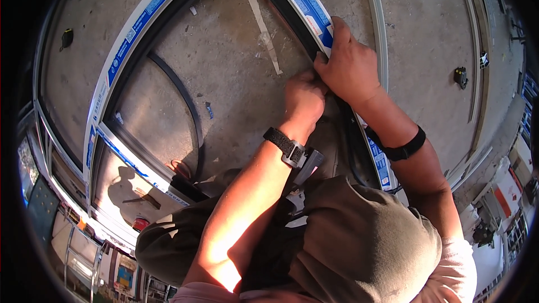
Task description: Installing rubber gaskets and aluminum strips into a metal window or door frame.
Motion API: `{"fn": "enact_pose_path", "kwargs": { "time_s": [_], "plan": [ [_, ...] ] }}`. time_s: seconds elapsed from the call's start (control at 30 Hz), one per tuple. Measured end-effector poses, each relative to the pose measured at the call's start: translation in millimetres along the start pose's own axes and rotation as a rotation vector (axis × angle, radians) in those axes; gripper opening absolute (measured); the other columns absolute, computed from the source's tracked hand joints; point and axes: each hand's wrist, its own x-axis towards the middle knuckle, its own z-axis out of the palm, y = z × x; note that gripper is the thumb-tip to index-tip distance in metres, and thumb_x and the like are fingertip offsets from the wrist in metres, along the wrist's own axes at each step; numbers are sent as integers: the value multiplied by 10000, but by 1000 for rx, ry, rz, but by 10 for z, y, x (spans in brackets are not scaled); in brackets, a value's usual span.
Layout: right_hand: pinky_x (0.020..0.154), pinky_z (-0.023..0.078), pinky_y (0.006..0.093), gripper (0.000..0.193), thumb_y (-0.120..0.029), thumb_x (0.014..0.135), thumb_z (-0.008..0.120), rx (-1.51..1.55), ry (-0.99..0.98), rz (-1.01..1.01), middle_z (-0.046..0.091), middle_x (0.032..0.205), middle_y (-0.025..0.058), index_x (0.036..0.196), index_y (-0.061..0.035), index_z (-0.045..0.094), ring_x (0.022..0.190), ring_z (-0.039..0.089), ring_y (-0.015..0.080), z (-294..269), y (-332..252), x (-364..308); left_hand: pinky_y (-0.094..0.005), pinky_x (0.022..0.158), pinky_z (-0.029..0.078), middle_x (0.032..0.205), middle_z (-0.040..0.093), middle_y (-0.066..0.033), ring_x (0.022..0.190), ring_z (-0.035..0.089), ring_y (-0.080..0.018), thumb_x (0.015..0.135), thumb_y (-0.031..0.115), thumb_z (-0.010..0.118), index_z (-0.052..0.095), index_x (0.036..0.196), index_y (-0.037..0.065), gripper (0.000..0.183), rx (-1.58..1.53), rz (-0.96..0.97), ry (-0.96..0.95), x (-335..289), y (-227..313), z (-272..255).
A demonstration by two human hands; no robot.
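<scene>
A metal window frame, covered with blue and white protective film, stands slanted before me and narrows toward the top in this view. Along its inner side runs a black rubber strip. My right hand is closed round the frame's right bar, its thumb at the inner edge. Just inside that bar, my left hand is closed at the black strip; its fingertips are partly hidden by the right hand. A loose length of black strip curves down inside the frame at the left.
Torn pale tape lies on the concrete floor. Tape measures lie at the right and left. Long metal profiles stretch along the right. Near my left knee are a hammer-like tool and a red round object.
</scene>
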Motion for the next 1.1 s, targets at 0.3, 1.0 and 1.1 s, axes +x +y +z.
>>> {"fn": "enact_pose_path", "kwargs": {
  "time_s": [0.3, 1.0, 1.1],
  "plan": [
    [673, 550, 465, 516, -328, 757, 717, -86, -115, 56, 687, 770, 193, 1105, -18, 496, 740, 688, 387, 10, -135, 499, -325, 591, 462, 738, 654, -77, 634, 590, -180, 839, 42, 622, 681, 967, -21, 155, 124, 80, 92, -180, 11, 124],
    [877, 520, 456, 789, -191, 766, 693, 153, -251, -15, 627, 1134, 273, 1425, 15, 311, 1030, 627, 427, -146, 21, 17, -310, 651, 524, 813, 708, -98, 675, 653, -149, 852, 118, 656, 685, 957, -46, 196, 508, -140, -252, -377, -695, 107],
    [919, 505, 451, 802, -175, 768, 695, 126, -258, 74, 563, 1253, 262, 1449, -22, 301, 1112, 590, 419, -278, 376, -850, -325, 678, 524, 836, 718, -126, 737, 684, -182, 856, 101, 637, 690, 964, -40, 185, 613, -145, -142, -359, -616, 305]
  ]
}}
